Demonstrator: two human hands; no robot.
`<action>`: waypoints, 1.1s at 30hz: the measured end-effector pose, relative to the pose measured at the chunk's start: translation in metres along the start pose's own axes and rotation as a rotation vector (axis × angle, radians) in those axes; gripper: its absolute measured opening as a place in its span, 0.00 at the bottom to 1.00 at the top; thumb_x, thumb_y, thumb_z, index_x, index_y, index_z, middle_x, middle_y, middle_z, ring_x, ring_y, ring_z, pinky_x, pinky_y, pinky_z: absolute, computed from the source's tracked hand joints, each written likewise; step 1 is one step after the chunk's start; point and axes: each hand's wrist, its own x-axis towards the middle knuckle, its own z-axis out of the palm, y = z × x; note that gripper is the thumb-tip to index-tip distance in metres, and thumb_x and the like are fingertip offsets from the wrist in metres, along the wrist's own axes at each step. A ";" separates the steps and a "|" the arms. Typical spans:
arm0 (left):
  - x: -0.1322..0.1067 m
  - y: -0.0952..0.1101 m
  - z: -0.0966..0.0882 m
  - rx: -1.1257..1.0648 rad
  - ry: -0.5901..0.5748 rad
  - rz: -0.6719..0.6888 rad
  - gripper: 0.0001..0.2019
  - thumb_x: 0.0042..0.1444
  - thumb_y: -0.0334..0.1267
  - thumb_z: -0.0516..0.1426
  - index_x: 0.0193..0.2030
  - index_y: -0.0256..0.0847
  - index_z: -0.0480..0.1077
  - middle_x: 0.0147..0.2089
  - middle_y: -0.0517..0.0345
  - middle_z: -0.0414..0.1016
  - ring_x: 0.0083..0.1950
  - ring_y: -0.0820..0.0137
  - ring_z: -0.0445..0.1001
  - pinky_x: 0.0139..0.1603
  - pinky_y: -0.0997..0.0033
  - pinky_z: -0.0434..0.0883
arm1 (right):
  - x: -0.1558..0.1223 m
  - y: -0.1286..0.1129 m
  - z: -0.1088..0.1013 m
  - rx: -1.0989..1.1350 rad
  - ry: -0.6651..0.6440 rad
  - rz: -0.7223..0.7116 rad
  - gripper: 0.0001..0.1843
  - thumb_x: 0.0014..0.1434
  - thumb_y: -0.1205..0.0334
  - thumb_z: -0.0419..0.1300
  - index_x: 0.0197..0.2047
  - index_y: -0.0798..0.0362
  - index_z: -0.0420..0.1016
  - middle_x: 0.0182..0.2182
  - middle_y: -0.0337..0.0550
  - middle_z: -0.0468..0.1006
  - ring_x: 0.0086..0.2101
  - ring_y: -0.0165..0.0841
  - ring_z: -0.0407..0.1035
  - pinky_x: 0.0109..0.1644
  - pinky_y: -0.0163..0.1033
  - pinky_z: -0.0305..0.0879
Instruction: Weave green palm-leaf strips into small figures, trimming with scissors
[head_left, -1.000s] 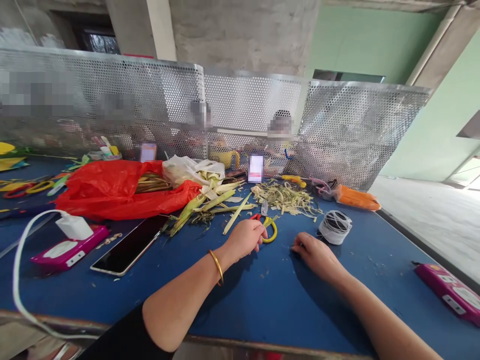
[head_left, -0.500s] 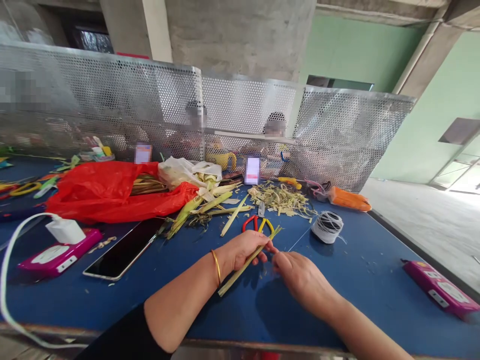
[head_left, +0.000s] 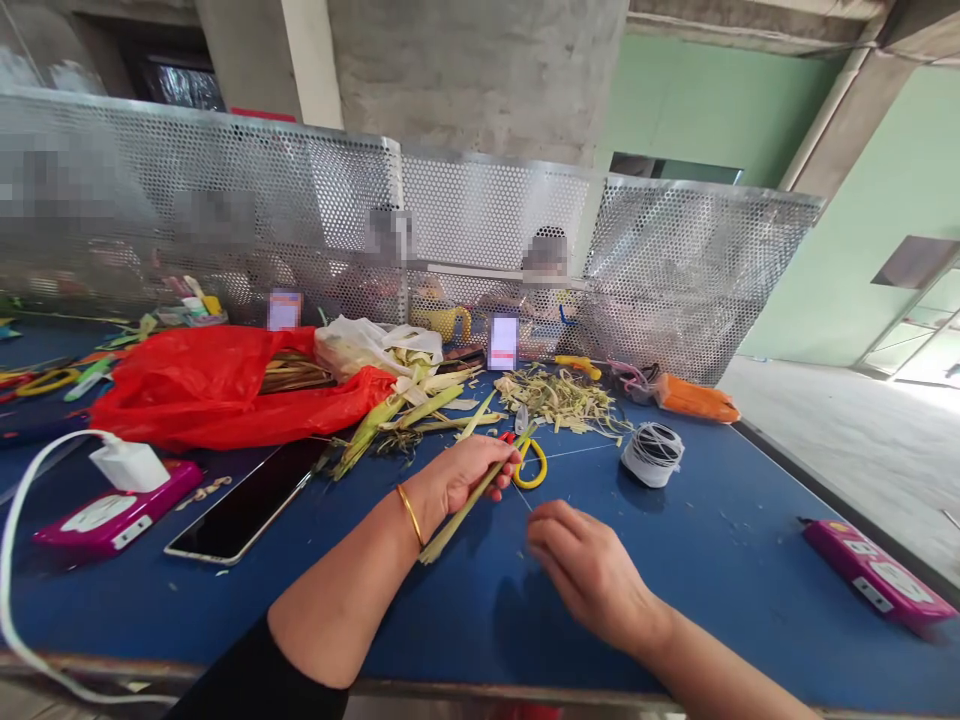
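Observation:
My left hand (head_left: 474, 474) is closed around a thin bundle of pale green plant strips (head_left: 454, 524), held at a slant above the table. A fine white thread (head_left: 523, 499) runs from the bundle down to my right hand (head_left: 592, 568), whose fingers are curled and pinched on it. Just behind my left hand lie scissors (head_left: 532, 466) with one red and one yellow handle, partly covered by the hand and strips. To the right stands a spool of grey-white thread (head_left: 651, 456), with a strand stretching left from it toward the bundle.
Husks (head_left: 375, 430) and a heap of shredded trimmings (head_left: 562, 400) lie behind my hands. Leftward are a red plastic bag (head_left: 195, 380), a phone (head_left: 247, 505) and a purple power strip (head_left: 120, 515); another power strip (head_left: 877, 575) sits right. A perforated metal screen (head_left: 495, 210) borders the back.
My right hand has drawn away from the bundle, toward me, with thread now stretched between them. My left hand has shifted slightly left with the strips, uncovering more of the yellow scissor handle.

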 end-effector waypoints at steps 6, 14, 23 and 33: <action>-0.007 0.017 -0.016 0.022 0.136 0.136 0.07 0.58 0.32 0.53 0.29 0.35 0.68 0.22 0.64 0.64 0.19 0.79 0.62 0.20 0.79 0.60 | 0.024 0.036 0.002 0.156 0.020 0.564 0.12 0.61 0.66 0.48 0.37 0.52 0.72 0.39 0.45 0.77 0.32 0.31 0.71 0.35 0.34 0.65; -0.010 0.019 -0.013 0.033 0.175 0.187 0.09 0.59 0.33 0.52 0.28 0.35 0.67 0.22 0.64 0.63 0.19 0.80 0.61 0.19 0.79 0.58 | 0.083 0.049 0.033 -0.117 -0.104 0.668 0.13 0.58 0.59 0.54 0.41 0.59 0.73 0.39 0.57 0.79 0.41 0.44 0.73 0.43 0.42 0.63; -0.007 0.018 -0.014 0.024 0.202 0.214 0.07 0.57 0.35 0.54 0.28 0.36 0.65 0.22 0.66 0.62 0.19 0.81 0.60 0.19 0.80 0.58 | 0.070 0.044 0.013 -0.220 -0.322 0.757 0.24 0.46 0.74 0.58 0.49 0.64 0.69 0.41 0.64 0.78 0.42 0.48 0.75 0.40 0.42 0.65; -0.002 0.015 -0.014 0.000 0.222 0.205 0.10 0.56 0.38 0.56 0.27 0.36 0.66 0.21 0.67 0.61 0.18 0.81 0.60 0.19 0.80 0.58 | -0.035 0.054 -0.050 0.753 -0.237 1.066 0.22 0.50 0.43 0.62 0.39 0.52 0.71 0.18 0.30 0.64 0.17 0.26 0.58 0.22 0.33 0.58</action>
